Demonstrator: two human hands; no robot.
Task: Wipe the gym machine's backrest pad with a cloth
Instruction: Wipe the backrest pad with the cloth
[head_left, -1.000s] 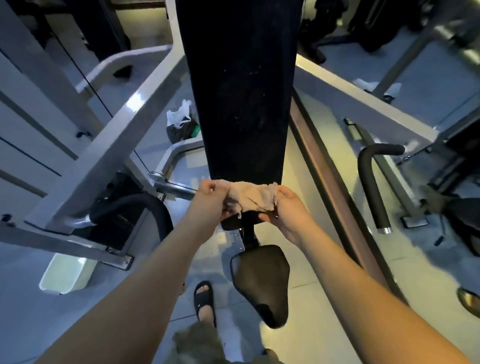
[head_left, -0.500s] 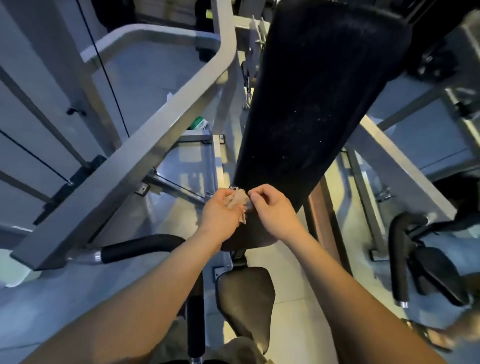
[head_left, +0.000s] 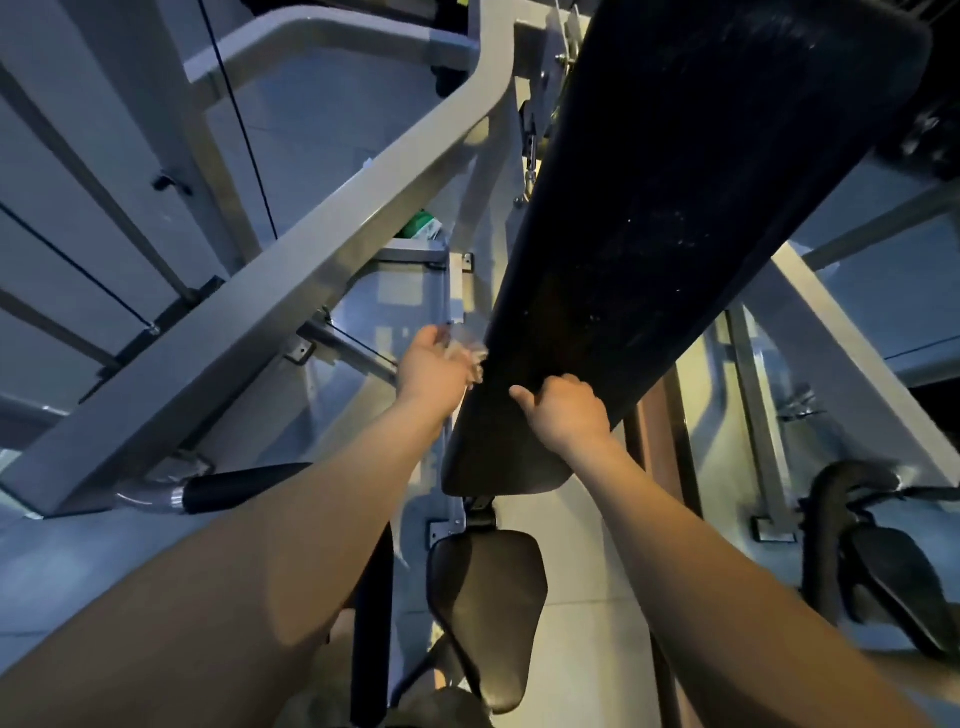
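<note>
**A:** What has the left hand got?

**B:** The cloth, bunched in its fingers. It's blurred, so I can't tell the exact grip. Hand and rag sit right at the left edge of the backrest pad, low down, and I can't tell whether the rag touches that edge.

**A:** And the right hand?

**B:** It's just to the right of the other one, on the pad's face near its bottom end. The fingers are curled under and the thumb pokes towards the left hand. I can't see anything in it.

**A:** How will the cloth behave?

**B:** Light and limp, I'd judge. Pinched by a corner it would fold and drag, so it's better wadded under a flat palm. The pad looks like smooth vinyl on a stiff back, fixed to the machine and rising away above both hands. It should take firm pressure.

**A:** Anything around them?

**B:** The seat is below the hands. Out to the left of the left hand runs a grey frame beam, with a black-gripped handle under it.
</note>
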